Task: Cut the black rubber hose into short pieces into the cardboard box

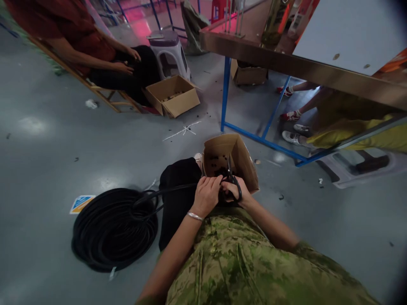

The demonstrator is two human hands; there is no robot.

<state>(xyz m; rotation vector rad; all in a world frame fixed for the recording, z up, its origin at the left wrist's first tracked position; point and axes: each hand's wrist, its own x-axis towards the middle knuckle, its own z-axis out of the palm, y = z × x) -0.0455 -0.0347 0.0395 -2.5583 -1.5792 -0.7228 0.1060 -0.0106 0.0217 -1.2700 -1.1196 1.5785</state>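
My left hand (206, 195) is closed around a black corrugated tube (178, 189), which runs across my lap from a large coil (114, 231) on the floor to the left. In my right hand (240, 190) is a pair of black-handled scissors (237, 187), its blades pointing away from me. The two hands meet over the near edge of an open cardboard box (249, 169). Small dark pieces lie inside that box. The tube's end is hidden by my fingers, and I cannot tell whether the blades touch it.
A table (286, 63) on blue legs stands ahead to the right, with another person's feet (291, 115) beneath it. A seated person (108, 63) is at upper left, beside a second cardboard box (184, 106) and a plastic stool (168, 51). Scraps and white string (185, 129) litter the floor.
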